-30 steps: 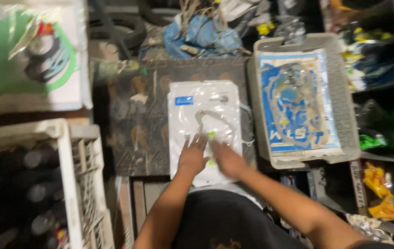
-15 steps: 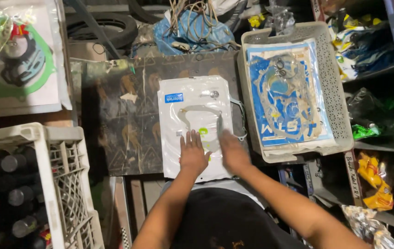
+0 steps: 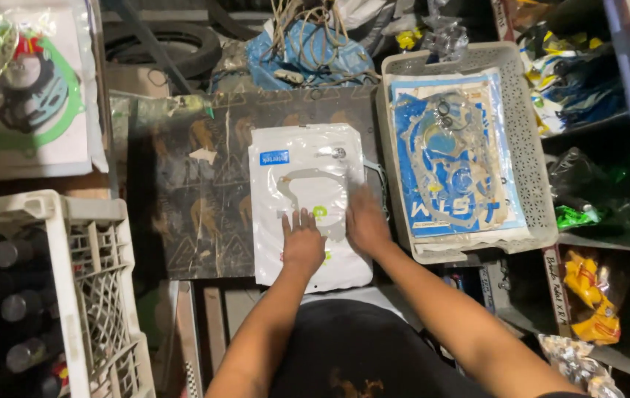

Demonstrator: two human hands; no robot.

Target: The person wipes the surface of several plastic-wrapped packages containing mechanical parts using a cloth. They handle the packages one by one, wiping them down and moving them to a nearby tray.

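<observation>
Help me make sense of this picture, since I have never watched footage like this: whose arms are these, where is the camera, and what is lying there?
The camera sits on a person's head and looks straight down, so the two bare arms are that person's own. The left hand and the right hand both press flat on a white plastic packet with gasket shapes showing through it; neither hand grips anything. The packet lies on a dark patterned board. To the right is a grey perforated tray holding a blue-and-white gasket sheet. At lower left stands a white crate with dark bottles in it.
</observation>
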